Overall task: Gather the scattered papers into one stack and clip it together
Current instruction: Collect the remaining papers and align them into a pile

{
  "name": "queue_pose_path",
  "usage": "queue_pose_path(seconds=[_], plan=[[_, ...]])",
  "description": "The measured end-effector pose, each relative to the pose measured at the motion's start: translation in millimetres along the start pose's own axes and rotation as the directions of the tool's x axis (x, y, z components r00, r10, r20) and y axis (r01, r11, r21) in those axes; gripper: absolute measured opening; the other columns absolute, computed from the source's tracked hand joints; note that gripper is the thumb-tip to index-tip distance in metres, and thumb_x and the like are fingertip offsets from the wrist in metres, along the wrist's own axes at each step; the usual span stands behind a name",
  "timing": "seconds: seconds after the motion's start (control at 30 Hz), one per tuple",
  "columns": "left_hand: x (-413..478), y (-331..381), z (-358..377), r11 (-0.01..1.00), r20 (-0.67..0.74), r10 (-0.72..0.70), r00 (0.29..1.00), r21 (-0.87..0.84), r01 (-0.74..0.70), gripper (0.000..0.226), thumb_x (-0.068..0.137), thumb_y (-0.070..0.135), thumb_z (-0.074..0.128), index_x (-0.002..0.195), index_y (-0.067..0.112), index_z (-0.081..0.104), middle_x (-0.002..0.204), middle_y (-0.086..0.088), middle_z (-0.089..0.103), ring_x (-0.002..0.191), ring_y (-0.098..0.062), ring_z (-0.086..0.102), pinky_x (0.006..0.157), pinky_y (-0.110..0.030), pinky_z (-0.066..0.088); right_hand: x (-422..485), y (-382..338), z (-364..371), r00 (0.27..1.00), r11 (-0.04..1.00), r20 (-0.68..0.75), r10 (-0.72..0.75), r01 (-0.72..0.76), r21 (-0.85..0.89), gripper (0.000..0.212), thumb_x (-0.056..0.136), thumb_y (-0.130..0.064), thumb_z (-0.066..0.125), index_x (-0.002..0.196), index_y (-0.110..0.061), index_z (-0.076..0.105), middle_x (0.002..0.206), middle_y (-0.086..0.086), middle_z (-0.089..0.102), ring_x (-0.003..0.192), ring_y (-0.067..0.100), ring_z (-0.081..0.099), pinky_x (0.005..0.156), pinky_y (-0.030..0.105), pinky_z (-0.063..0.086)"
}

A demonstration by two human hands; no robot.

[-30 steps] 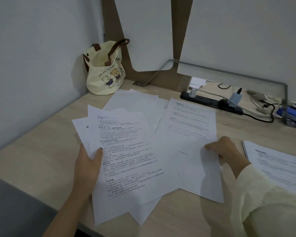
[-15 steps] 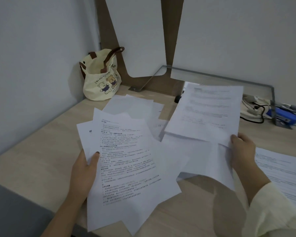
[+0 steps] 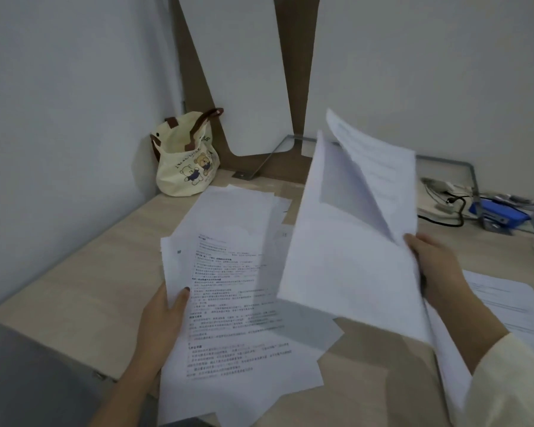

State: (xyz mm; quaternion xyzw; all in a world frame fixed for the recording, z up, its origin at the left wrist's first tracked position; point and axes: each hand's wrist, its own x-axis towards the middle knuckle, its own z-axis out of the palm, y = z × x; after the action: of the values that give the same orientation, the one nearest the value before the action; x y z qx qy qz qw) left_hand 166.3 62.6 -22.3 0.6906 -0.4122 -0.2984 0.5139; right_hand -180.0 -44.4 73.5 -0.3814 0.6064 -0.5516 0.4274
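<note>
My left hand (image 3: 162, 322) grips the left edge of a loose bundle of printed sheets (image 3: 238, 306), thumb on top, low over the wooden desk (image 3: 84, 285). My right hand (image 3: 435, 266) holds two or three sheets (image 3: 352, 241) by their right edge, lifted and tilted up above the desk; the top one curls away. More blank sheets (image 3: 238, 204) lie flat behind the left bundle. Another printed sheet (image 3: 512, 306) lies at the right, past my right wrist. No clip is visible.
A cream tote bag (image 3: 185, 163) with bear prints stands in the back left corner against the wall. A blue stapler (image 3: 500, 212) and cables (image 3: 447, 204) sit at the back right under a metal frame. The desk's front edge runs near my left forearm.
My right hand has raised its sheets from flat on the desk to high and tilted, picking up another sheet beneath. My left hand keeps its hold on the bundle.
</note>
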Motion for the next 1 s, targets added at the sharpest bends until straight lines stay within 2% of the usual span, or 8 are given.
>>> queue_pose_path(seconds=[0.17, 0.27, 0.37, 0.43, 0.53, 0.63, 0.87, 1.0], plan=[[-5, 3, 2, 0.999, 0.006, 0.008, 1.000, -0.036, -0.008, 0.033, 0.096, 0.025, 0.045, 0.123, 0.009, 0.056, 0.111, -0.009, 0.067, 0.096, -0.023, 0.063, 0.073, -0.029, 0.049, -30, 44, 35, 0.974, 0.916, 0.215, -0.074, 0.151, -0.372, 0.016, 0.091, -0.014, 0.051, 0.090, -0.007, 0.065, 0.087, 0.014, 0.066, 0.077, 0.022, 0.055, 0.069, 0.029, 0.041], [-7, 8, 3, 0.996, -0.003, -0.003, 1.000, -0.088, 0.003, 0.035, 0.098, 0.026, 0.041, 0.124, 0.008, 0.055, 0.110, -0.004, 0.065, 0.098, -0.021, 0.061, 0.074, -0.026, 0.046, -45, 70, 51, 0.950, 0.845, 0.300, -0.083, 0.227, -0.485, 0.017, 0.093, -0.017, 0.048, 0.100, -0.010, 0.063, 0.094, 0.008, 0.067, 0.079, 0.019, 0.056, 0.070, 0.026, 0.039], [-6, 15, 4, 0.987, -0.033, -0.057, 0.998, -0.152, 0.052, 0.038, 0.098, 0.036, 0.036, 0.124, 0.014, 0.054, 0.110, 0.000, 0.058, 0.100, -0.016, 0.054, 0.082, -0.027, 0.040, -62, 83, 60, 0.912, 0.798, 0.399, -0.091, 0.307, -0.519, 0.013, 0.095, -0.017, 0.045, 0.087, -0.016, 0.055, 0.070, -0.002, 0.059, 0.058, 0.011, 0.048, 0.049, 0.011, 0.033], [-6, 18, 4, 0.978, -0.016, -0.070, 0.997, -0.200, 0.066, 0.034, 0.097, 0.039, 0.039, 0.121, 0.021, 0.054, 0.105, 0.005, 0.061, 0.093, -0.011, 0.057, 0.073, -0.019, 0.042, -71, 83, 64, 0.887, 0.806, 0.458, -0.066, 0.318, -0.500, 0.014, 0.095, -0.020, 0.045, 0.085, -0.018, 0.055, 0.064, -0.001, 0.056, 0.051, 0.010, 0.045, 0.043, 0.009, 0.033], [-1, 16, 3, 0.984, 0.001, -0.029, 1.000, -0.176, 0.028, 0.031, 0.093, 0.031, 0.052, 0.122, 0.021, 0.057, 0.096, 0.019, 0.061, 0.086, 0.005, 0.056, 0.064, -0.007, 0.044, -79, 76, 68, 0.827, 0.803, 0.560, -0.046, 0.364, -0.472, 0.014, 0.093, -0.034, 0.050, 0.096, -0.025, 0.060, 0.083, -0.012, 0.066, 0.069, 0.004, 0.060, 0.053, 0.005, 0.039], [4, 11, 4, 0.990, -0.037, -0.034, 0.999, -0.138, 0.029, 0.032, 0.091, 0.025, 0.056, 0.123, 0.018, 0.057, 0.101, 0.012, 0.063, 0.089, -0.002, 0.058, 0.069, -0.010, 0.042, -84, 67, 65, 0.768, 0.802, 0.640, -0.024, 0.397, -0.447, 0.020, 0.091, -0.044, 0.046, 0.079, -0.035, 0.058, 0.072, -0.025, 0.063, 0.066, -0.006, 0.057, 0.061, 0.007, 0.038], [6, 6, 6, 0.991, -0.084, -0.085, 0.993, -0.111, 0.076, 0.031, 0.100, 0.025, 0.034, 0.113, 0.012, 0.059, 0.104, -0.003, 0.063, 0.097, -0.021, 0.058, 0.078, -0.030, 0.041, -72, 66, 40, 0.810, 0.829, 0.571, 0.133, 0.224, -0.512, 0.047, 0.092, -0.050, 0.042, 0.073, -0.011, 0.060, 0.071, -0.001, 0.061, 0.068, 0.014, 0.057, 0.069, 0.027, 0.041], [6, 7, 7, 0.993, -0.096, -0.064, 0.993, -0.109, 0.053, 0.028, 0.101, 0.024, 0.032, 0.106, 0.015, 0.058, 0.101, -0.003, 0.061, 0.092, -0.019, 0.057, 0.066, -0.023, 0.041, -48, 60, 15, 0.906, 0.757, 0.421, 0.043, 0.245, -0.606, 0.032, 0.089, -0.024, 0.057, 0.064, -0.009, 0.047, 0.062, 0.006, 0.042, 0.057, 0.015, 0.040, 0.055, 0.029, 0.028]])
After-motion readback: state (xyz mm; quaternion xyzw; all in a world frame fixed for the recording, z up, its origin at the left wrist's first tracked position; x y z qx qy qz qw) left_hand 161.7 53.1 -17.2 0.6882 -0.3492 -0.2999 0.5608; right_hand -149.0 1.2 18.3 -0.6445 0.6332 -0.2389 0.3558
